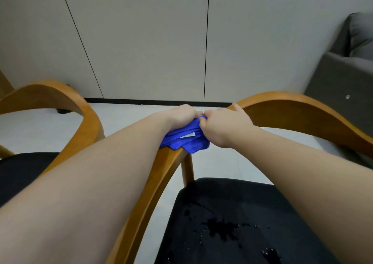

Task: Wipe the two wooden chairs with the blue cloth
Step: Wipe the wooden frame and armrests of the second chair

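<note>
Fingers of the left hand [181,114] are curled over the blue cloth [186,137], which is pinched by the right hand [224,126] just beside. Under the grip, the cloth is pressed onto the curved rail of the near wooden chair [157,187]; the second chair [92,120] is seen left of it.

A: Is there any writing, brand or number to read here?

B: None that can be made out. The only label is a small white tag [188,135] on the blue cloth [181,143].

A: Where exactly does the tag sit?

B: It lies on the cloth's upper fold, slightly tilted, in the gap between the left hand [181,114] and the right hand [224,126], which both grip the cloth.

A: Can you read anything on it?

B: No. It is too small and blurred to tell letters or figures.
</note>
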